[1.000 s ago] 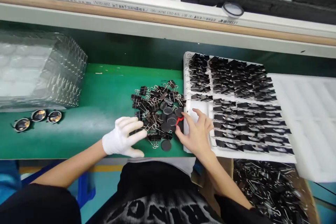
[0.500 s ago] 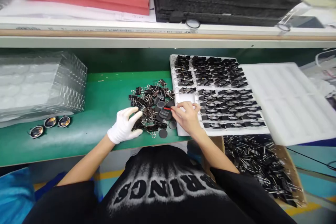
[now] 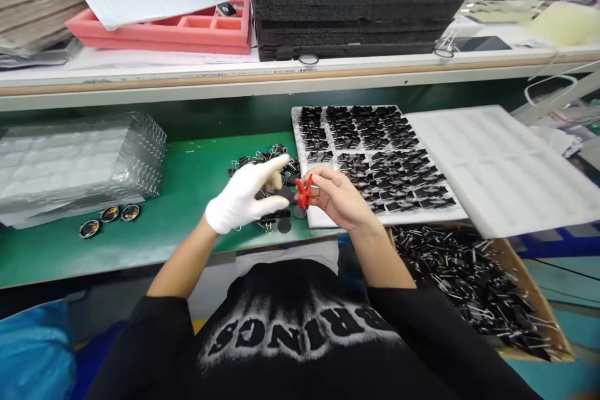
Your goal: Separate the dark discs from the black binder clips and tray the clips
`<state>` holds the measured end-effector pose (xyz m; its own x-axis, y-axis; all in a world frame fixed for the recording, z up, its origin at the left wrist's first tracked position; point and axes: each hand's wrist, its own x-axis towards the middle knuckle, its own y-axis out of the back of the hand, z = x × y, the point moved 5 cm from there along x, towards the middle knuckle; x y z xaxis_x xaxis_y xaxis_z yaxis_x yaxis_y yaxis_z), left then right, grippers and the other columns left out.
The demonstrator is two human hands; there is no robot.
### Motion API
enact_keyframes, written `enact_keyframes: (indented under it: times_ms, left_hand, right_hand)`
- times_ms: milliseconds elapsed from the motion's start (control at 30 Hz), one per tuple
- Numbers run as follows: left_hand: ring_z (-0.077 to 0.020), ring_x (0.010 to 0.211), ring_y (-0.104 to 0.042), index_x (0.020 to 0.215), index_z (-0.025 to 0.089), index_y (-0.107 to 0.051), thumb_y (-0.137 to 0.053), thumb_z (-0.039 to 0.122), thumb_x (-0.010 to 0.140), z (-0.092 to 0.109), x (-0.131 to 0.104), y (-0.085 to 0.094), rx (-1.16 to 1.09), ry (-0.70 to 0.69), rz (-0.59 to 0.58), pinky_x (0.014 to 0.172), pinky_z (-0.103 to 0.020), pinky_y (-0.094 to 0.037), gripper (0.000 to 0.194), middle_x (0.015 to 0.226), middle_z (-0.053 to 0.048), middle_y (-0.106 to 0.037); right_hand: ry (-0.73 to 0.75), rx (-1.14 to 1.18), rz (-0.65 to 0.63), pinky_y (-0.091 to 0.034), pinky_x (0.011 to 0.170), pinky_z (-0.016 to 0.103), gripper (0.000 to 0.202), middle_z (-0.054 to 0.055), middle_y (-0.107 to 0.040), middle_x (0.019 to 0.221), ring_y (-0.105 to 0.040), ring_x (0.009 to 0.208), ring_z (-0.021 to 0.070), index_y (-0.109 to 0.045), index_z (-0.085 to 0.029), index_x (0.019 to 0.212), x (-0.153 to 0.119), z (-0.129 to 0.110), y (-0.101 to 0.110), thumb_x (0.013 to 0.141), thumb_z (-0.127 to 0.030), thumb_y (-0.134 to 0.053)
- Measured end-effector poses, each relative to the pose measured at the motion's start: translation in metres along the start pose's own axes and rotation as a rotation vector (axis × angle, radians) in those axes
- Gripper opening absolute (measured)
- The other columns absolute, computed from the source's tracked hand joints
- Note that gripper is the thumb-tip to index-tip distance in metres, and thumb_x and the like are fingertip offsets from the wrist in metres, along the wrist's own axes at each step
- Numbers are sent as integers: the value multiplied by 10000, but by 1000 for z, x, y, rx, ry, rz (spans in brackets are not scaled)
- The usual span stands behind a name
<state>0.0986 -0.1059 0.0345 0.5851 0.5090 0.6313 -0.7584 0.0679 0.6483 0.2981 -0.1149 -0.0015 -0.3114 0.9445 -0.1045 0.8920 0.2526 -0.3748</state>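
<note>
My right hand (image 3: pixel 340 199), bare, pinches a red plastic clip (image 3: pixel 304 192) between thumb and fingers above the bench. Close to it on the left is my left hand (image 3: pixel 248 195) in a white glove, thumb and forefinger spread apart and nothing seen held between them. Beneath both hands lies a loose heap of black binder clips (image 3: pixel 270 154), partly hidden by the glove. Mixed in at its near side are flat dark discs, one of them a round black disc (image 3: pixel 284 225). Just right of the heap, a white tray (image 3: pixel 321 219) carries rows of clipped black pieces.
A white foam sheet (image 3: pixel 506 169) rests right of the tray. Below it stands a cardboard box (image 3: pixel 557 337) full of binder clips. Stacked clear plastic trays (image 3: pixel 79 156) and several round dark lenses (image 3: pixel 110 214) lie left. A shelf edge (image 3: pixel 210 87) crosses behind.
My right hand has lifted the red clip from the heap and turned it, showing more of it. My left hand has risen and moved right, towards it. The view has tilted up.
</note>
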Motion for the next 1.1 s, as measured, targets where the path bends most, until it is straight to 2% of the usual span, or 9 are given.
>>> enact_keyframes:
  times_ms: [100, 200, 300, 433, 533, 667, 833, 933, 1100]
  left_hand:
    - [-193, 747, -666, 1577, 167, -498, -632, 744, 953, 12, 24, -20, 47, -55, -240, 697, -310, -473, 860, 905, -47, -728]
    - [-212, 778, -685, 1492, 160, -586, -603, 760, 960, 16, 25, -34, 42, -90, -315, 729, -323, -478, 802, 903, -69, -743]
    - [-204, 804, -705, 1465, 172, -603, -647, 735, 950, 20, 22, -42, -40, -84, -265, 763, -324, -516, 765, 933, -66, -757]
    - [-170, 787, -706, 1285, 199, -696, -747, 572, 945, 25, 21, -50, -162, 6, -224, 749, -294, -549, 508, 935, -43, -754]
    - [-143, 749, -682, 1237, 210, -721, -800, 450, 910, 28, 21, -51, -251, 46, -162, 688, -265, -542, 413, 933, -32, -752]
    - [-115, 692, -631, 1202, 226, -763, -846, 369, 878, 21, 16, -48, -314, 107, 13, 644, -256, -525, 364, 933, -30, -762]
    - [-139, 735, -680, 1158, 248, -818, -873, 361, 874, 10, 7, -49, -440, 218, 207, 654, -269, -540, 311, 901, -39, -771]
    - [-146, 754, -701, 1132, 264, -828, -871, 385, 880, 9, 4, -51, -468, 253, 271, 655, -267, -549, 282, 905, -36, -776]
    - [-191, 851, -736, 1223, 250, -778, -840, 602, 856, 5, -2, -62, -372, 219, 141, 773, -328, -600, 513, 1002, -58, -771]
  right_hand:
    - [107, -235, -81, -554, 689, 293, 352, 9, -720, 801, -646, 706, 141, -779, -218, 951, -15, -10, -7, 881, -557, -842]
    - [148, -385, -57, -501, 624, 287, 364, 42, -741, 797, -625, 677, 141, -794, -169, 909, -26, -11, -2, 890, -531, -833]
    - [152, -321, 66, -481, 593, 269, 414, 26, -740, 730, -633, 632, 136, -691, -183, 883, -33, -6, 10, 802, -526, -909]
    - [165, -249, 170, -439, 536, 242, 580, -28, -736, 661, -608, 551, 125, -564, -235, 982, -39, -1, 23, 702, -520, -984]
    - [145, -205, 174, -481, 545, 242, 545, 2, -766, 711, -668, 593, 136, -653, -214, 1032, -41, 4, 28, 781, -626, -908]
    - [57, 21, 127, -648, 739, 331, 611, 72, -831, 900, -804, 771, 203, -757, -202, 1082, -48, 18, 25, 873, -776, -741]
    - [127, 109, 80, -681, 900, 399, 594, 83, -838, 1112, -830, 939, 245, -720, -231, 1309, -60, 23, 10, 805, -454, -943]
    - [170, 95, 80, -667, 976, 396, 578, 84, -826, 1193, -824, 1016, 243, -708, -239, 1331, -63, 20, 4, 812, -334, -942]
    - [216, 68, 168, -670, 925, 367, 513, 64, -845, 1057, -830, 974, 234, -706, -232, 1327, -73, 20, 8, 872, -379, -889]
